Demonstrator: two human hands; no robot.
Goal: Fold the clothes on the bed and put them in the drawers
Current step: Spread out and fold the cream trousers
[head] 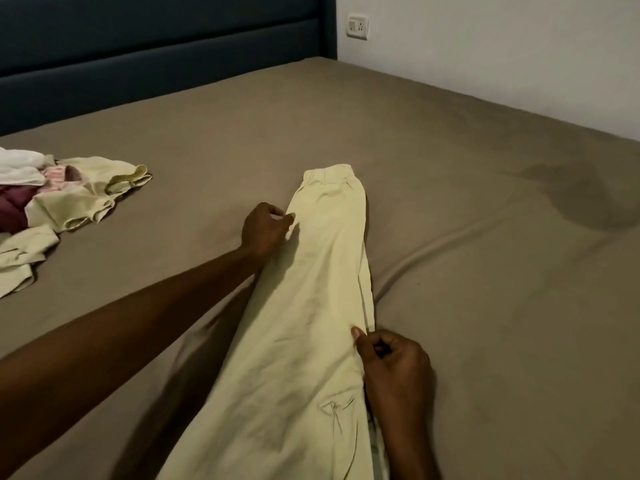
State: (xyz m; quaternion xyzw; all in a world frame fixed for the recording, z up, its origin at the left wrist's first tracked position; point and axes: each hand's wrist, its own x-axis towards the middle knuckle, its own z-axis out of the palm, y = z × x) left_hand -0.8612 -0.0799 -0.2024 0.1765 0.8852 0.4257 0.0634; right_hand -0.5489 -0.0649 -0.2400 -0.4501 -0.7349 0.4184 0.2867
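head view: both hands pinch trousers [311, 289] edges.

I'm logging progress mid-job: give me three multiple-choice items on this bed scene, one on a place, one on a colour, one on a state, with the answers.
1. Where is the pile of clothes?
A. Left part of the bed
B. By the wall socket
C. Under the trousers

2. What colour are the trousers?
A. Maroon
B. Pale yellow-green
C. Navy

3. What is the left hand doing?
A. Resting flat on the sheet
B. Hanging off the bed
C. Pinching the trousers' edge

Answers: 1 A, it lies at the frame's left on the bed. 2 B, they are pale and lighter than the sheet. 3 C, its fingers nip the cloth; the right hand grips the other edge.
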